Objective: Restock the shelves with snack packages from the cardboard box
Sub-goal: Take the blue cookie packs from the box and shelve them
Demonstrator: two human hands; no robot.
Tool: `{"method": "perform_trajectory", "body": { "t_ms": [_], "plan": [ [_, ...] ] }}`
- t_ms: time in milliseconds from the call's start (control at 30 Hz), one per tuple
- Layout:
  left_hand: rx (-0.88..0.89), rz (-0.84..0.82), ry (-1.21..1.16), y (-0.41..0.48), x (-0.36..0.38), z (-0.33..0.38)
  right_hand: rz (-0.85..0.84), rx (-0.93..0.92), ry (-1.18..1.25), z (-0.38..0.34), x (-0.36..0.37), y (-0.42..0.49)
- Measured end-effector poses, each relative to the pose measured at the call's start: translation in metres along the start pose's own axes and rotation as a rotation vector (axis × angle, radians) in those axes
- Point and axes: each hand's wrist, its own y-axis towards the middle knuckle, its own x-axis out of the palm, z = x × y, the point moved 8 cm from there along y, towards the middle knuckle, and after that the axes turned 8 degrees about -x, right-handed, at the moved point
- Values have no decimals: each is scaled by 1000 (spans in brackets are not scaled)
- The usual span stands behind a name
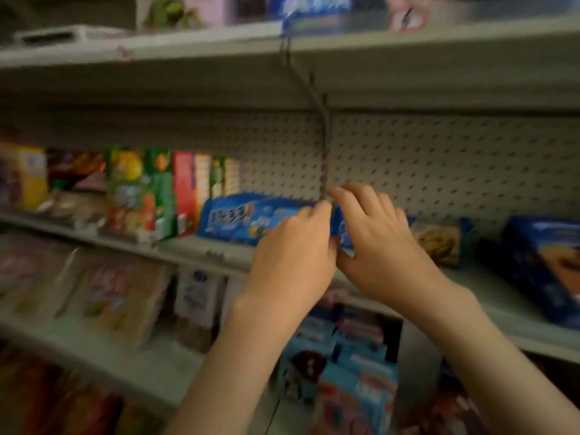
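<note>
Both hands grip the blue cookie pack point(251, 221) on the shelf point(194, 251), left hand point(293, 246) fingers curled over its top edge, right hand point(376, 243) clasping its end; likely light, crinkly, slippery film, contents breakable, so hold by the ends.

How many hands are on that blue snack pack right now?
2. The left hand grips the blue snack pack near its middle; the right hand holds its right end.

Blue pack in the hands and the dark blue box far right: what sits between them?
A brown cookie packet on the shelf, shown in the head view.
</note>
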Motion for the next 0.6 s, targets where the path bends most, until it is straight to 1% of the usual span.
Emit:
{"method": "perform_trajectory", "body": {
  "t_ms": [33,100,200,267,367,400,467,533,600],
  "plan": [
    [-44,31,-22,-17,-8,-14,54,-57,46,-24,-1,-5],
    [-179,60,-11,-57,-19,-53,94,-169,160,-76,14,-18],
    [-374,35,34,-114,-21,-112,-18,-277,318,-144,61,-38],
    [-528,-23,82,-147,-11,-155,-98,-330,400,-182,95,-51],
    [-775,-92,168,-206,8,-230,-256,-395,558,-239,152,-75],
    [-883,-126,185,-237,13,-257,-313,-424,608,-264,173,-87],
    [-1100,-184,176,-297,30,-302,-516,-439,665,-298,217,-115],
    [-1329,-216,151,-370,38,-331,-724,-450,746,-337,251,-152],
    [-1483,-206,127,-428,50,-347,-885,-454,780,-361,275,-185]
  ]
}}
